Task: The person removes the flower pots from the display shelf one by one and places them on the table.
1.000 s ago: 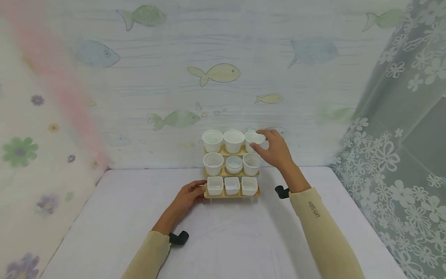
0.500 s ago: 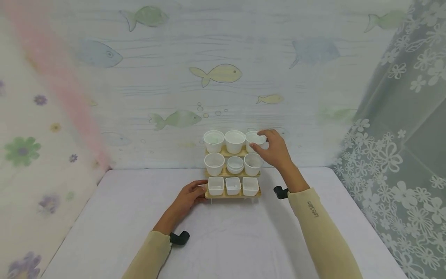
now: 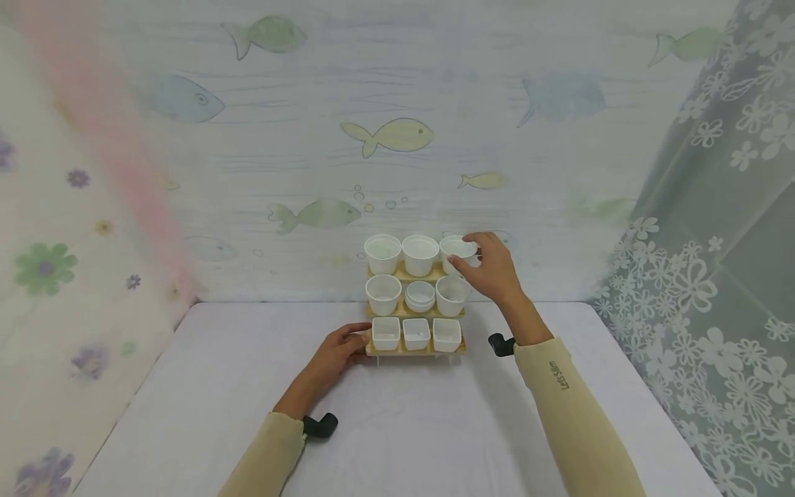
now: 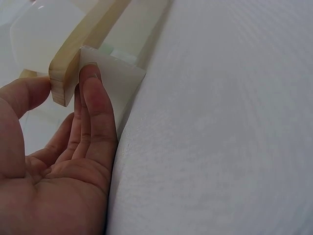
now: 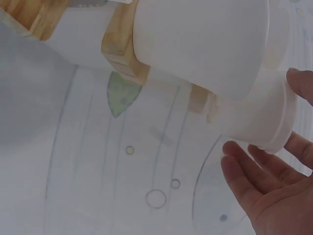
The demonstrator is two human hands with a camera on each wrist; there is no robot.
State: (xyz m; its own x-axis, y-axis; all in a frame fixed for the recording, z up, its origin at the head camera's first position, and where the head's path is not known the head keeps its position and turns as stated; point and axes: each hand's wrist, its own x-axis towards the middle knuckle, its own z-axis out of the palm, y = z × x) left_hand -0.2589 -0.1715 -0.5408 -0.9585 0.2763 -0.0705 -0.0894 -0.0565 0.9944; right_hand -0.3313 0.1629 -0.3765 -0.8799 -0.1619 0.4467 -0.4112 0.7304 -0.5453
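A three-tier wooden stand (image 3: 415,352) carries rows of white cups and bowls. At the lower left, my left hand (image 3: 332,355) grips the end of the bottom tier. Up close in the left wrist view, the thumb presses the end of the wooden board (image 4: 80,44), while the fingers lie under it against a white support panel (image 4: 115,76). My right hand (image 3: 493,269) holds the top-right round white cup (image 3: 452,248) by its rim. In the right wrist view, thumb and fingers are on opposite sides of that cup (image 5: 259,110).
Two more round cups share the top tier, such as the middle cup (image 3: 420,257). A small bowl (image 3: 419,295) sits between two cups below, and square cups (image 3: 386,334) line the bottom. The stand is on a white-covered table (image 3: 397,428), near a fish-patterned wall (image 3: 248,166).
Both hands keep their holds on the stand and the cup. Only the head view has shifted slightly, so everything appears a little lower and to the right.
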